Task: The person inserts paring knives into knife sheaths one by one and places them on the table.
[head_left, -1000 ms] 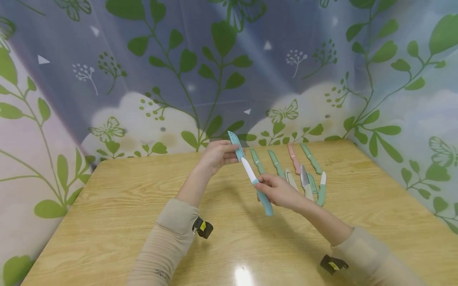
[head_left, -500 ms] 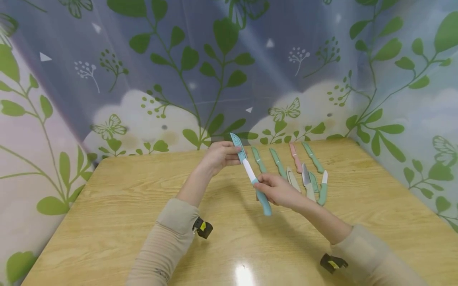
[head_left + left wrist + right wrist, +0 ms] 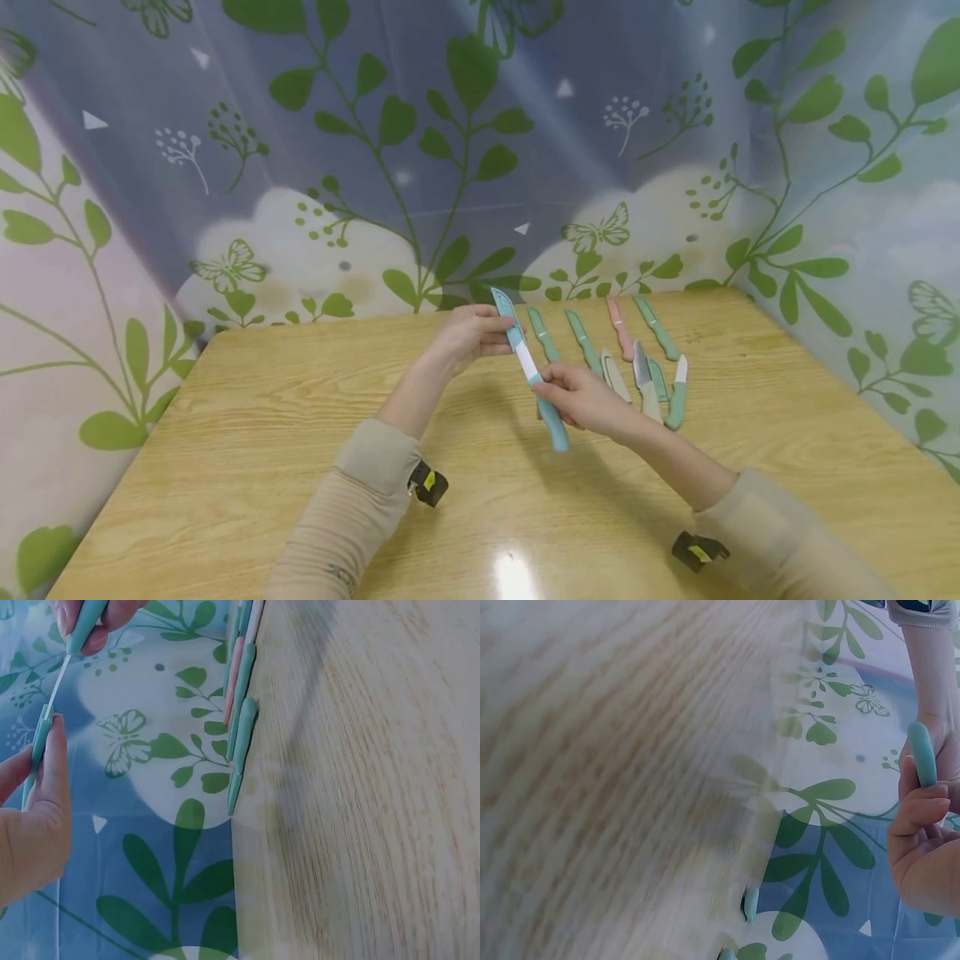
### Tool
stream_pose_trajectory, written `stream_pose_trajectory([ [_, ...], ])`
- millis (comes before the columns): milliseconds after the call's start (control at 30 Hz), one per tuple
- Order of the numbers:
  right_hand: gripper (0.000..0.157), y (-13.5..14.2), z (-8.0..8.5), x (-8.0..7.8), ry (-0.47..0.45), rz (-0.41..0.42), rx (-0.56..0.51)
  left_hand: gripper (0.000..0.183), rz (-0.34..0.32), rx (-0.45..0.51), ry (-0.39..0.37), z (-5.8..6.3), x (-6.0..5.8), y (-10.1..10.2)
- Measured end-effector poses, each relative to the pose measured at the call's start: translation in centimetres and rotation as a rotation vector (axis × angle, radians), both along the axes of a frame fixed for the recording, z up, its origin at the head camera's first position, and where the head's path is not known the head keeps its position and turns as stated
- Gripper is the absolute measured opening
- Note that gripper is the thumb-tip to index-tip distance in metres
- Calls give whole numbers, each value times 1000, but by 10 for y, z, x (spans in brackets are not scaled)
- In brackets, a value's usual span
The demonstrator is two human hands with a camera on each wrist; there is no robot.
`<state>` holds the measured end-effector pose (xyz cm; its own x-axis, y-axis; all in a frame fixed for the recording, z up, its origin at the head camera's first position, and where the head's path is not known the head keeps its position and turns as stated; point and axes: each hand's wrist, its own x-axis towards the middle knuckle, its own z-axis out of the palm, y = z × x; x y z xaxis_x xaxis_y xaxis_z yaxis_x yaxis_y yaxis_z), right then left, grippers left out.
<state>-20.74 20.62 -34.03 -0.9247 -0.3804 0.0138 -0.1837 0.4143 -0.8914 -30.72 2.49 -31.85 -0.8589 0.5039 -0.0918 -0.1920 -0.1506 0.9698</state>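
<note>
My left hand [image 3: 472, 340] pinches a light blue knife sheath [image 3: 501, 302] between thumb and fingers, its tip pointing up and away. Into the sheath's near end runs the white blade [image 3: 527, 361] of a paring knife, so the blade's front part is hidden. My right hand [image 3: 588, 400] grips the knife's blue handle [image 3: 553, 423], thumb on top near the blade. Knife and sheath form one line above the table. From the left wrist view, a stretch of bare blade shows between the sheath [image 3: 37, 746] and the handle [image 3: 88, 622].
Sheathed green knives, one of them [image 3: 655, 327] at the back, and a pink knife [image 3: 619, 327] lie on the wooden table [image 3: 300, 467]. Nearer lie a cream sheath [image 3: 613, 377], a cream knife [image 3: 647, 392], a green sheath [image 3: 659, 380] and a white-bladed green knife [image 3: 677, 400].
My left hand has brought the sheath right and nearer, toward my right hand. Less of the white blade shows now. The right hand has stayed almost in place.
</note>
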Motion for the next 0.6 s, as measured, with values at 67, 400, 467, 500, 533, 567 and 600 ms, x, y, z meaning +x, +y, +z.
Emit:
stream_pose_trajectory([
  [67,22,0,0,-1,4,1,-2,6,-4,-2,2,-1,1,1],
  [400,25,4,-3,-4,12,-14,-10,5,-14,-16,19,-5,6,8],
  [467,25,4,-3,-5,11,-21,-13,6,-20,-23,19,-6,6,9],
  [500,25,4,-4,-5,11,-24,-13,7,-24,-26,19,-7,7,10],
  [533,25,4,-4,-5,9,-28,-14,6,-25,-31,17,-7,8,10],
  [567,25,4,-4,-5,7,-31,-15,5,-25,-33,14,-8,8,10],
  [600,25,4,-4,-5,6,-35,-15,5,-26,-32,7,-8,8,11],
])
